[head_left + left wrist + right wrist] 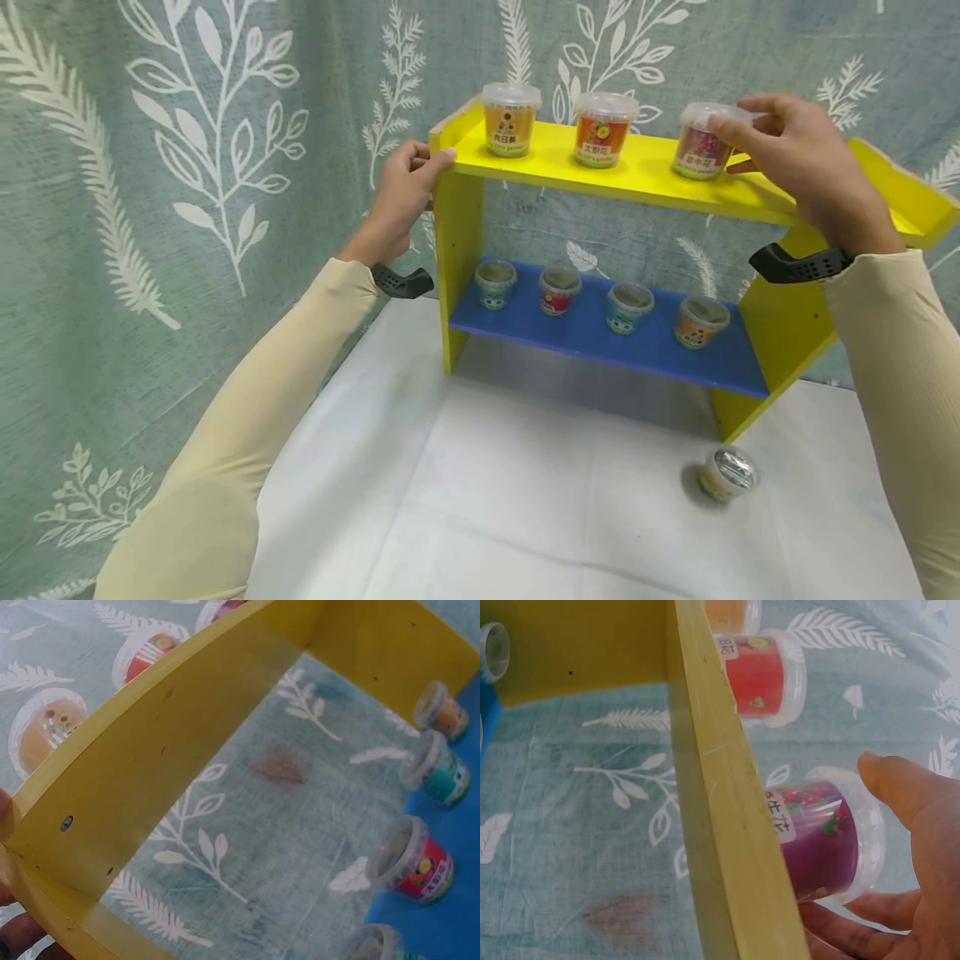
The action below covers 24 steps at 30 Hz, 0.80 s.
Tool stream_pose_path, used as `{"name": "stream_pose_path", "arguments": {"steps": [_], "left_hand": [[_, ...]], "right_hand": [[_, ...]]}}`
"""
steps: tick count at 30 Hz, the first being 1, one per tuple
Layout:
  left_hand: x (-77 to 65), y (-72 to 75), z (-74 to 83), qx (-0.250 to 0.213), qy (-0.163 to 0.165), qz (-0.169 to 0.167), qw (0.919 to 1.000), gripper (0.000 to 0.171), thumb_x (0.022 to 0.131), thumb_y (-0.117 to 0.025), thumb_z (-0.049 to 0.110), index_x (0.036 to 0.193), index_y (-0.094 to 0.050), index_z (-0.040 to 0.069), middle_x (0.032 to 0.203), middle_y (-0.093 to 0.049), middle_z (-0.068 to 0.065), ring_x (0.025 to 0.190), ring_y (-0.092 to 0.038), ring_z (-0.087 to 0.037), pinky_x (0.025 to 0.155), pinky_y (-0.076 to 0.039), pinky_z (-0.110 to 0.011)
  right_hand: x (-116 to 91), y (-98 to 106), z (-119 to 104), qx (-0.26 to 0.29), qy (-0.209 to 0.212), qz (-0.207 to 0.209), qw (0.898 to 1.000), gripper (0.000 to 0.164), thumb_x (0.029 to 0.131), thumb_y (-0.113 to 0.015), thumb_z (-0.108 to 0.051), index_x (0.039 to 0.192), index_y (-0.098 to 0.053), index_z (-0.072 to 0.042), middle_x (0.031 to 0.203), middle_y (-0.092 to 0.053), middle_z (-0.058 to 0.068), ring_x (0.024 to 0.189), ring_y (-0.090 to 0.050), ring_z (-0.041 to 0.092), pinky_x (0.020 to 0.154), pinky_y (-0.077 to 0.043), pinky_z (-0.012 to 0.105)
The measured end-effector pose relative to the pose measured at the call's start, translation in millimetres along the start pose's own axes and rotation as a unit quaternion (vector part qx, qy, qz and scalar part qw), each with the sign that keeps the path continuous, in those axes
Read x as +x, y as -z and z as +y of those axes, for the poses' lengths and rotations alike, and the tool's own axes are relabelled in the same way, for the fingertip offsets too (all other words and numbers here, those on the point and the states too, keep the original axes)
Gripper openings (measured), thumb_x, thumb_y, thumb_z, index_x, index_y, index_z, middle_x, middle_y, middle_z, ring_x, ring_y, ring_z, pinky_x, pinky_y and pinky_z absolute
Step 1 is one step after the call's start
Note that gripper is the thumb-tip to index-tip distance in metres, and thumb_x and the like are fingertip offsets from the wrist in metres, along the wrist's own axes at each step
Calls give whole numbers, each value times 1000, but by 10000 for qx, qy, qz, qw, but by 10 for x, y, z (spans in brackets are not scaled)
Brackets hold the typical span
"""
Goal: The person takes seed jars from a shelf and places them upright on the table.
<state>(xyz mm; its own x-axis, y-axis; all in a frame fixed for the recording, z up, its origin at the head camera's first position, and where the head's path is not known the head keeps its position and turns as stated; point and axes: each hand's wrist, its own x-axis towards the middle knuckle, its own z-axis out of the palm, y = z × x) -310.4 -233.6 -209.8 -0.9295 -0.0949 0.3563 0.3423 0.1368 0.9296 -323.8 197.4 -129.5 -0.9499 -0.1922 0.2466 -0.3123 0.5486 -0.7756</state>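
Note:
My left hand point(405, 196) grips the upper left corner of a yellow wooden shelf point(459, 275), thumb on the top edge. At the right end of the top board, my right hand point(806, 158) holds a purple-labelled plastic cup point(701, 150) with a clear lid. In the right wrist view, the thumb is at the lid of this cup point(821, 840) and the other fingers curl at its far side. Left of it on the board stand an orange-red cup point(602, 133) and a yellow-orange cup point(510, 125), both lidded and upright.
Several smaller cups, including a red one point(558, 292) and an orange one point(701, 323), stand in a row on the blue lower board point(600, 348). Another small cup point(727, 475) sits on the white tabletop point(525, 500) before the shelf. Green leaf-patterned cloth point(225, 167) hangs behind.

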Motion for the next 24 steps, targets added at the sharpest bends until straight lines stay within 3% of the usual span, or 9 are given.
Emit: {"name": "stream_pose_path", "arguments": {"steps": [7,13,20,24], "left_hand": [[-1,-9,-12,-66,-45,-25,10000,32,102,-64,40,117,-56,13,120,-61,-11,102,-61,-27,79,-47,-39],[-1,-11,-12,-37,-50,-40,10000,32,101,-64,40,118,-56,13,121,-61,-11,102,-61,-27,79,-47,-38],[-5,-17,-18,-33,-42,-43,10000,32,102,-64,39,117,-56,13,118,-60,-9,100,-60,-26,77,-47,-38],[-5,-9,-12,-58,-53,-39,10000,32,101,-65,40,116,-56,13,116,-61,-8,100,-60,-26,78,-48,-38]], "right_hand": [[53,-31,23,294,2,-87,9995,77,100,-62,-49,161,-33,-14,148,-43,14,118,-55,22,83,-53,14],[58,-14,40,592,-24,-10,9982,75,99,-67,-43,160,-35,-13,149,-46,13,111,-60,19,84,-53,15],[28,-5,41,655,6,87,9978,72,99,-69,-40,159,-39,-15,139,-53,3,110,-60,18,101,-48,22],[-28,-3,24,647,44,254,9976,72,99,-70,-38,159,-37,-17,138,-53,0,109,-60,16,102,-47,22]]}}
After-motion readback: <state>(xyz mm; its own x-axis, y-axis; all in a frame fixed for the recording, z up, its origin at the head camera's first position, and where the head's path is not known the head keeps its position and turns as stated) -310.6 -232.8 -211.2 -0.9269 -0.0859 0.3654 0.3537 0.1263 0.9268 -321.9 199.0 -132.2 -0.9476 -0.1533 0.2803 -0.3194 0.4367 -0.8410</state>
